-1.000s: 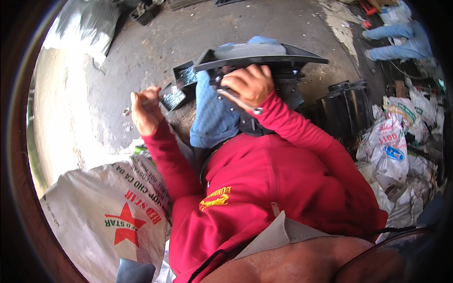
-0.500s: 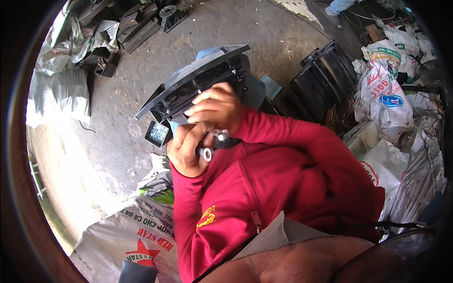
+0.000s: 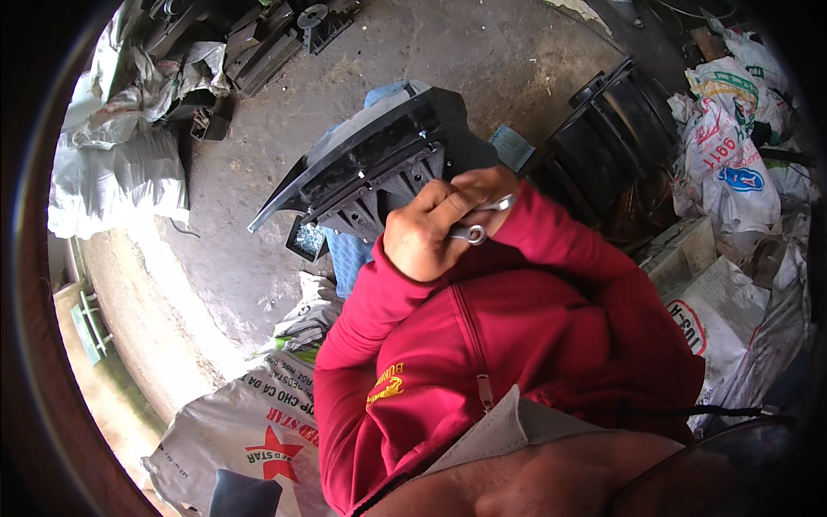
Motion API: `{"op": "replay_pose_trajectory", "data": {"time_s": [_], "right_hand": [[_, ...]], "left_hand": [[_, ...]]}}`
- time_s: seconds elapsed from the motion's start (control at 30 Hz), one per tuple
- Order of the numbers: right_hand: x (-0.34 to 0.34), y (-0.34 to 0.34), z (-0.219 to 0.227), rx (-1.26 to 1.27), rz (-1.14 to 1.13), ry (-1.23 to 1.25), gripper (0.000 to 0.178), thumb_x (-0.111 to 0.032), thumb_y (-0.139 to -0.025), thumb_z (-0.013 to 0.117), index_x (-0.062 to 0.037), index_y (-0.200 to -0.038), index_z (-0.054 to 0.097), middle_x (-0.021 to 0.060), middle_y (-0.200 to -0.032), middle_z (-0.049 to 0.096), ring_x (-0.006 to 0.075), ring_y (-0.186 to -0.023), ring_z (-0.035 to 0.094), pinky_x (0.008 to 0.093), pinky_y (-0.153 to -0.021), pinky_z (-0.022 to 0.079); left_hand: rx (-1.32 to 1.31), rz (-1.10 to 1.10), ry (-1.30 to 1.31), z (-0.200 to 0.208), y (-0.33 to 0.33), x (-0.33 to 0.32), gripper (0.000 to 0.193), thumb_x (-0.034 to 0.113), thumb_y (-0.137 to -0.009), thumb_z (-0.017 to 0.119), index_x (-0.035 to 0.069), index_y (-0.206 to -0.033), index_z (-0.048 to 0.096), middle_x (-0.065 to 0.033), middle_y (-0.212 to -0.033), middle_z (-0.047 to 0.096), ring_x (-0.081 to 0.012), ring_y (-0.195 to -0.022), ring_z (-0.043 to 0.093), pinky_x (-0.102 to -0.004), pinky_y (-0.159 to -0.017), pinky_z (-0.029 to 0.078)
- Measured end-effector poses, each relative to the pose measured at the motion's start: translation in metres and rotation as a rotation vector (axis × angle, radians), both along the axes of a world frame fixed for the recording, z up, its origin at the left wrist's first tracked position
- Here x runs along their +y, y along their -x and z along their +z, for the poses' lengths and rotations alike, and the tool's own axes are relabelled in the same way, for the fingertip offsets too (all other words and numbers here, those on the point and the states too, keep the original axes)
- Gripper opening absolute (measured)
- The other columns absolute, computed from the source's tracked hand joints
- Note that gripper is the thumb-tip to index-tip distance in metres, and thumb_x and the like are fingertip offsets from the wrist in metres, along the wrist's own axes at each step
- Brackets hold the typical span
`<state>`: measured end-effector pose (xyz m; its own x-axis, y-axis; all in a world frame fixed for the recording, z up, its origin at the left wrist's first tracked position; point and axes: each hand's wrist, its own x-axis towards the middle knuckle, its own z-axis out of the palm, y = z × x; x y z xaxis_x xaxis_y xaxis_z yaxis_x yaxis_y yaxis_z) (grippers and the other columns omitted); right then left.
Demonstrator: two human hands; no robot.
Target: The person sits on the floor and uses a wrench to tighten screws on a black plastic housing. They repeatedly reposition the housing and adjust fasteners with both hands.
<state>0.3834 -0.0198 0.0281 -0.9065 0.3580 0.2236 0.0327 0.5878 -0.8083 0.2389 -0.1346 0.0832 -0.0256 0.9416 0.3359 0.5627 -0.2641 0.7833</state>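
My left hand (image 3: 419,234) is closed, and two shiny metal wrench ends stick out beside its fingers. One is a ring-ended wrench (image 3: 470,234); the other wrench (image 3: 501,204) crosses in front of my right hand. My right hand (image 3: 488,184) is against the left one, its fingers curled and partly covered. What it grips, if anything, is hidden. Just beyond both hands sits a black plastic part (image 3: 362,172), long and tilted, with ribs and several bolts along its near side. Its right end lies closest to my hands.
A small black box (image 3: 307,239) of small metal pieces stands left of the black part, near a blue cloth (image 3: 348,263). Large black ribbed parts (image 3: 612,129) stand at right. White sacks (image 3: 732,164) pile up far right; another printed sack (image 3: 233,422) lies lower left.
Both hands have moved right along the black part, the wrench ends with them. My right hand has come down beside the left, uncovering the part's bolted side. The view has shifted slightly.
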Motion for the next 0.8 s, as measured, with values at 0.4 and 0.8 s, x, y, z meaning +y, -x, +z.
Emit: {"op": "replay_pose_trajectory", "data": {"time_s": [0.4, 0.8], "right_hand": [[0.053, 0.017, -0.006, 0.234, -0.273, -0.348, 0.041, -0.022, -0.073, 0.085, -0.0157, -0.111, 0.071, 0.0017, -0.117, 0.067, 0.0228, -0.106, 0.062, 0.0344, -0.085, 0.053], [0.043, 0.032, -0.022, 0.331, -0.309, -0.261, 0.050, -0.007, -0.065, 0.083, -0.0197, -0.112, 0.071, 0.0017, -0.105, 0.062, 0.0229, -0.101, 0.059, 0.0355, -0.087, 0.052]], "left_hand": [[0.491, 0.040, 0.418, -0.042, 0.025, -0.040, 0.016, 0.013, -0.082, 0.073, 0.010, -0.097, 0.071, -0.0099, -0.090, 0.066, -0.0301, -0.072, 0.068, -0.0382, -0.061, 0.055], [0.403, 0.352, 0.235, -0.026, 0.037, 0.010, 0.048, 0.020, -0.087, 0.070, 0.020, -0.134, 0.058, -0.0132, -0.099, 0.073, -0.0330, -0.073, 0.071, -0.0404, -0.062, 0.057]]}}
